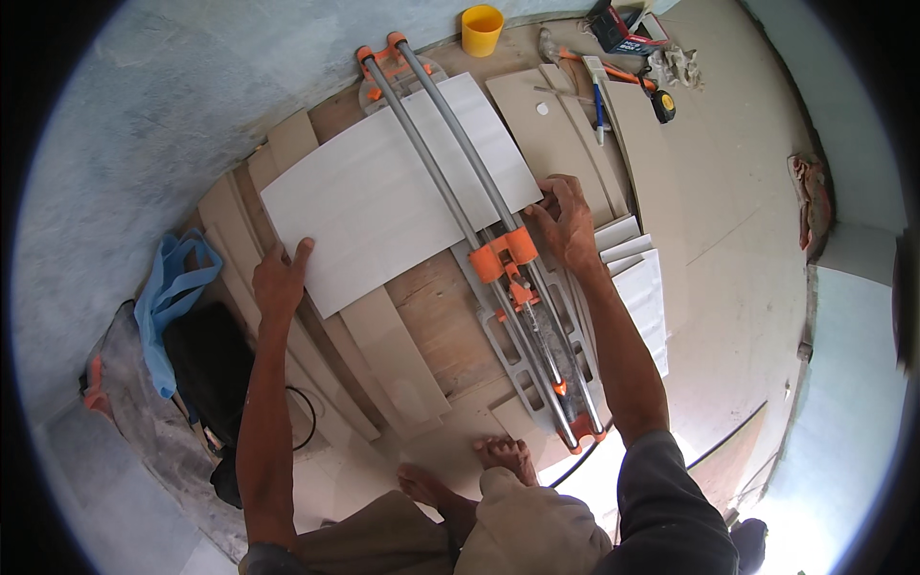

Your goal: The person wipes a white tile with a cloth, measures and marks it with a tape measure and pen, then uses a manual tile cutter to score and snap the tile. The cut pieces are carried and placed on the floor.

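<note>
While a white rectangular tile [359,206] lies slantwise beneath the steel rails of a manual tile cutter [452,199], both of the person's hands are at its ends. The left hand [281,273] touches the left edge, thumb and forefinger somewhat apart there; whether its grip is clamped on the tile, I cannot tell. The right hand [563,218] is at the right corner, fingers bent; its underside is hidden, so I cannot tell whether that grip is closed on the tile either.

Just below the tile's near edge, the cutter's orange carriage [503,254] sits on the rails. Tan boards [383,350] lie beneath and beside the cutter. Beside the right forearm is a stack of white tile pieces [644,287].

Farther out, a yellow plastic cup [481,31] stands near the wall, beyond the tile. To its right lie a hammer [548,44], a yellow-and-black tape measure [663,105] and an open box [623,36]. A black bag [206,359] and a blue strap [172,287] lie left of the left forearm.
</note>
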Demonstrator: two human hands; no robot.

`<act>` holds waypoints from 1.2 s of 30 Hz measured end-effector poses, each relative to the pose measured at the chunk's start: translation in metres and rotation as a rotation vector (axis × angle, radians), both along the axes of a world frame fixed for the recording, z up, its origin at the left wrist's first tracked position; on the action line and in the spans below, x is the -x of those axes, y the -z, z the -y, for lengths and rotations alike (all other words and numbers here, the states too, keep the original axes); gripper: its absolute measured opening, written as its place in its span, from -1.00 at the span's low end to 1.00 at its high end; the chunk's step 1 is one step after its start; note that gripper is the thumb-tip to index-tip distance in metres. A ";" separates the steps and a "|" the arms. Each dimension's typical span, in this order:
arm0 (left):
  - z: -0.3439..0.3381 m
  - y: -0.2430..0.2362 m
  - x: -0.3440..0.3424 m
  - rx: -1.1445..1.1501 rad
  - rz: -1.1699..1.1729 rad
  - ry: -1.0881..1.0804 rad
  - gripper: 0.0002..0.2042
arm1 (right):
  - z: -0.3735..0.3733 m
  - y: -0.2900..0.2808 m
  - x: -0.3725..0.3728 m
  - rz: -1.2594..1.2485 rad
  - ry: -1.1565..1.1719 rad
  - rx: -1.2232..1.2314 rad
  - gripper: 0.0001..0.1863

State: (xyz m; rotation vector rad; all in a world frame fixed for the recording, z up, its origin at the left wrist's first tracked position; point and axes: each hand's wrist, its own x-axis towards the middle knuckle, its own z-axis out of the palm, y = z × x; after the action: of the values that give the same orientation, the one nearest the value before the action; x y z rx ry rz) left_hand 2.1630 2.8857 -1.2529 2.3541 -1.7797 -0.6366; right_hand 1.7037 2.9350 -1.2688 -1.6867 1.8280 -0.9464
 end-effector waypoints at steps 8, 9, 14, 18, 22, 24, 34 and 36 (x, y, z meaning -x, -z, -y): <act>-0.003 -0.004 0.002 0.084 0.065 0.053 -0.31 | 0.001 -0.002 -0.004 -0.009 -0.005 0.020 -0.56; -0.004 -0.003 0.002 0.077 0.042 0.043 -0.31 | -0.001 -0.003 -0.005 -0.013 -0.003 0.017 -0.56; -0.002 -0.007 0.007 0.087 0.030 0.021 -0.34 | 0.000 -0.007 -0.004 -0.042 -0.016 0.056 -0.58; 0.000 -0.001 0.001 0.091 0.008 0.005 -0.34 | 0.001 -0.011 -0.006 0.001 -0.029 0.037 -0.60; 0.001 0.000 0.001 0.036 -0.017 -0.027 -0.33 | 0.000 -0.011 -0.008 -0.008 -0.017 0.030 -0.61; 0.003 -0.001 0.001 0.065 -0.007 -0.010 -0.32 | 0.001 -0.011 -0.008 -0.024 -0.029 0.050 -0.61; 0.002 -0.004 0.003 0.090 0.083 0.090 -0.30 | -0.001 -0.009 -0.005 0.013 -0.027 0.036 -0.60; 0.001 -0.005 0.003 0.090 0.094 0.094 -0.31 | 0.000 -0.009 -0.005 0.023 -0.023 0.015 -0.59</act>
State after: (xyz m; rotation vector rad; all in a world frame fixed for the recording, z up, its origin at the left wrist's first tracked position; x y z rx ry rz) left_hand 2.1604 2.8844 -1.2479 2.2874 -1.9252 -0.4536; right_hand 1.7092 2.9352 -1.2595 -1.6951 1.7876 -0.9682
